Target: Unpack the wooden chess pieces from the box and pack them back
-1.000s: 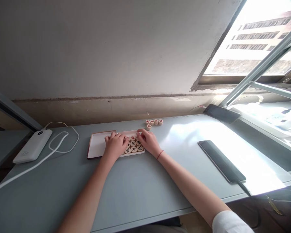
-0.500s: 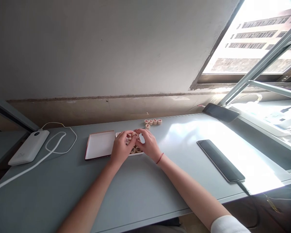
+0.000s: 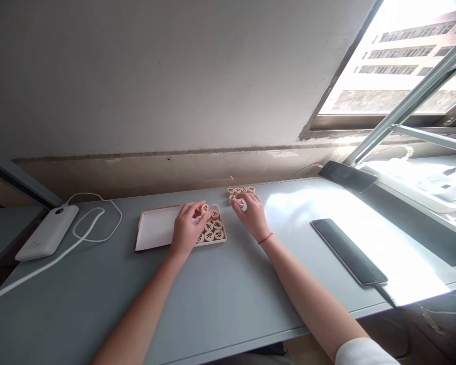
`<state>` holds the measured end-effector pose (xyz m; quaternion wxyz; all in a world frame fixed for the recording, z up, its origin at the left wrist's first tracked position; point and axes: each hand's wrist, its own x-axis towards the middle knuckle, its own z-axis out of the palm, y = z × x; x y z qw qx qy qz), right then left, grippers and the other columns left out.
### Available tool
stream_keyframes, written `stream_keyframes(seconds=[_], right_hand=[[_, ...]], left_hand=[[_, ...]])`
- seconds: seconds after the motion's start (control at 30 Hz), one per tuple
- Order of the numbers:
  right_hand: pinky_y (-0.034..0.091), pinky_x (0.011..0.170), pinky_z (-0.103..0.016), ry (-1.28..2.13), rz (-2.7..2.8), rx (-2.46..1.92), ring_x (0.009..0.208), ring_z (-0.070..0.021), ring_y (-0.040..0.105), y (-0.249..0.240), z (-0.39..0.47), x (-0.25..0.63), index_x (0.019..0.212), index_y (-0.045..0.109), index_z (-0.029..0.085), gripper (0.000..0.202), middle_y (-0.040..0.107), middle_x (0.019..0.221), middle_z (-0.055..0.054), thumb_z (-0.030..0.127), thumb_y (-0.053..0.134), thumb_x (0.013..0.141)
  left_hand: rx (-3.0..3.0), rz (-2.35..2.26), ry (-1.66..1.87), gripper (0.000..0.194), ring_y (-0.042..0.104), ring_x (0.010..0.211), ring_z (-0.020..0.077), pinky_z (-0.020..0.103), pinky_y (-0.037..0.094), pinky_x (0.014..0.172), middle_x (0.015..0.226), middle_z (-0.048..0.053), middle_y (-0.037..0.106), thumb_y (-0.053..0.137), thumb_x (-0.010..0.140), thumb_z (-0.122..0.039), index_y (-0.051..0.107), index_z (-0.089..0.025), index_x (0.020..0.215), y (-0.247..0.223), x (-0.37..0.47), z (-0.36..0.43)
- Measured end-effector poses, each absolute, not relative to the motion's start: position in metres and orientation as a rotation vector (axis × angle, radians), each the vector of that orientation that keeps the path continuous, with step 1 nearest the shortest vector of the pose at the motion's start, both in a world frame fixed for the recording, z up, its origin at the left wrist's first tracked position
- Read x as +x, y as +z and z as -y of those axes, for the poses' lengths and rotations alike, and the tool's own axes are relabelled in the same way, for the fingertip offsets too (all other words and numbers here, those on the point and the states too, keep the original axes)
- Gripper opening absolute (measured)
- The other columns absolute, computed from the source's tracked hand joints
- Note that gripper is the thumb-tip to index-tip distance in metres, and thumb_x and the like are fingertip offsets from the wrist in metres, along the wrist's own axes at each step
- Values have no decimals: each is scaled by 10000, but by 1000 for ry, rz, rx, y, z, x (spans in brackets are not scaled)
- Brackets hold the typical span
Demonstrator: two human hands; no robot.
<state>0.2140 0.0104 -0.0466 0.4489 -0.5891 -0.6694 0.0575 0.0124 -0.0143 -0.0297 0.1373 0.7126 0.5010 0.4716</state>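
Observation:
My right hand (image 3: 254, 215) pinches a round wooden Chinese chess piece (image 3: 241, 204) with a red character, just right of a single piece (image 3: 232, 198) on the desk. Behind it stands a short row of red-marked pieces (image 3: 244, 189). My left hand (image 3: 187, 225) is at the left side of a white box (image 3: 223, 229), its fingers closed on another red-marked chess piece (image 3: 204, 208). Inside the box, several pieces with dark characters (image 3: 209, 235) lie face up, along with a red-marked one (image 3: 215, 214). My left hand hides part of the box.
The box's lid (image 3: 157, 228) lies inside-up at the left. Farther left are a white power bank (image 3: 47, 233) and its looping white cable (image 3: 87, 230). On the right a dark phone (image 3: 347, 251) is plugged in; another phone (image 3: 347, 176) leans near the metal frame.
My right hand has left the box and moved right with a chess piece, to beside the pieces on the desk. My left hand stays at the box, and more pieces inside show.

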Motion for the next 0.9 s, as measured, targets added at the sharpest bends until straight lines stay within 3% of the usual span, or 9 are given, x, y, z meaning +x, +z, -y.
stream_keyframes(seconds=[0.1,0.23,0.37,0.5,0.73,0.9], right_hand=[[479,665,-292,489,1763,-1216,748,-169,603,-27,12,185,956,567,212,230,667,865,-50,405,560,831],[471,546,-245,691,1721,-1189,593,-119,564,-21,24,167,887,570,217,176,636,756,-2,377,563,814],[480,601,-270,500,1620,-1372,627,-131,579,-30,7,194,931,598,211,184,651,862,-34,334,555,801],[447,627,-305,225,1586,-1672,622,-149,556,-40,-12,231,949,630,221,199,646,943,-62,297,547,784],[404,614,-265,208,1696,-1887,764,-181,594,-47,-14,239,1025,612,250,219,642,1013,-43,271,517,829],[394,609,-265,216,1755,-1974,810,-195,607,-49,-15,236,1068,622,267,246,641,1047,-51,280,513,847]], left_hand=[[2298,-1364,1286,226,636,886,166,299,536,797,1022,37,646,564,875,-264,605,-250,1097,-30,16,19],[2440,-1287,1251,248,618,989,181,314,507,863,1049,34,647,525,893,-210,582,-263,1129,-31,18,22],[2515,-1421,1160,291,615,912,208,356,481,843,1025,52,657,560,881,-291,576,-238,1167,-35,15,17],[2486,-1697,1004,252,596,895,234,367,460,788,1027,80,667,523,890,-342,649,-215,1066,-39,10,14],[2463,-1794,663,351,568,1039,239,402,382,840,1212,36,658,355,960,-323,617,-285,1191,-33,12,17],[2447,-1770,575,338,563,1014,242,404,338,819,1096,29,713,342,965,-317,644,-297,1116,-29,12,19]])
